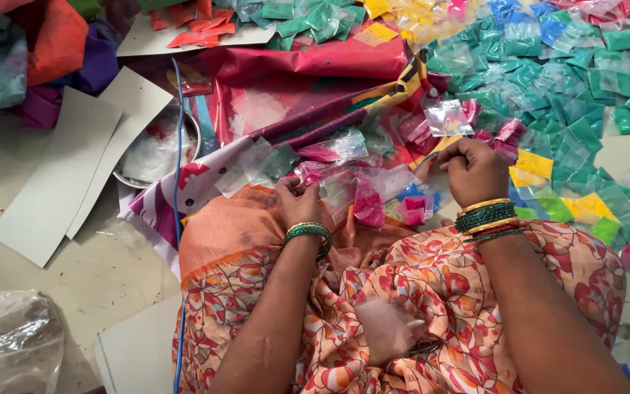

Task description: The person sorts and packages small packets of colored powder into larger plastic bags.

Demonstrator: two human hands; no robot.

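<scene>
Packets point(362, 191) of pink powder in clear plastic lie heaped on the person's lap, at the edge of the orange cloth point(227, 226), between the two hands. Largest around them is the floor point(52, 241), grey and bare at left, with pale card sheets point(67, 168) lying across it. A magenta sheet point(293, 80) spreads beyond the lap. To the right a wide scatter of green packets point(548, 73) covers the floor, with yellow packets point(534, 164) just beside the right wrist. A steel bowl point(156, 149) sits left of the lap, half under a card sheet, and a crumpled clear bag point(9, 339) lies at the lower left. The left hand point(299, 203) is curled, fingers pressed together on the pink heap. The right hand point(473, 170) is closed, its fingertips pinching something small that I cannot make out. Green bangles point(486, 217) ring both wrists.
</scene>
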